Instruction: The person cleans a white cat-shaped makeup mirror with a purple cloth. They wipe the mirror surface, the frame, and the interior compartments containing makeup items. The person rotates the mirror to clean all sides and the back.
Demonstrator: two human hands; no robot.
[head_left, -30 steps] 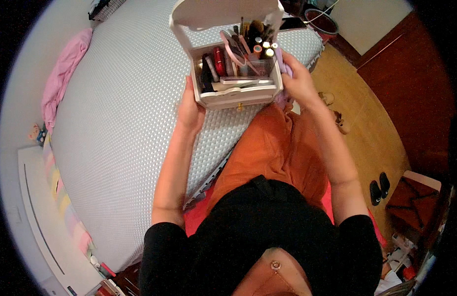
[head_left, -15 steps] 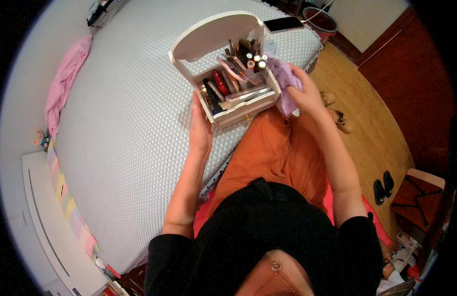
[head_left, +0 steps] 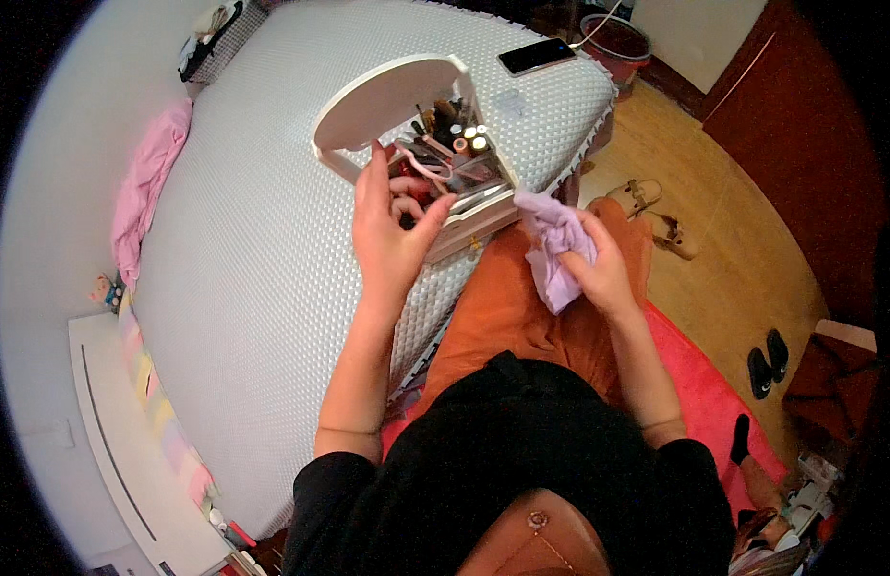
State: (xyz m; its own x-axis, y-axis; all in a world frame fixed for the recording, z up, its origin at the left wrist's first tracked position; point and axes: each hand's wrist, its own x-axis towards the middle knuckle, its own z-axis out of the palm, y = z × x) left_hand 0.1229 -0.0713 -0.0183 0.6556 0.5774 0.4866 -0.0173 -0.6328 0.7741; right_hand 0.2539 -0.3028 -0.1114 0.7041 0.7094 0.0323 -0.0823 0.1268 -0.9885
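A white cosmetics box sits near the edge of the bed, its rounded lid raised. Inside are makeup brushes, several small capped bottles, a pink band and other slim makeup items. My left hand reaches over the box's left part, fingers bent and spread from the thumb; it covers some contents, and I see nothing held in it. Just off the box's right front corner, over my thigh, my right hand grips a crumpled lilac cloth.
The bed has a pale quilted cover. A phone with a white cable lies at its far right, by a bin. Pink fabric lies along the wall. Tan sandals and black slippers are on the wooden floor.
My left hand has risen from the box's left side to above its contents. My right hand has drawn the cloth away from the box's right side, toward me.
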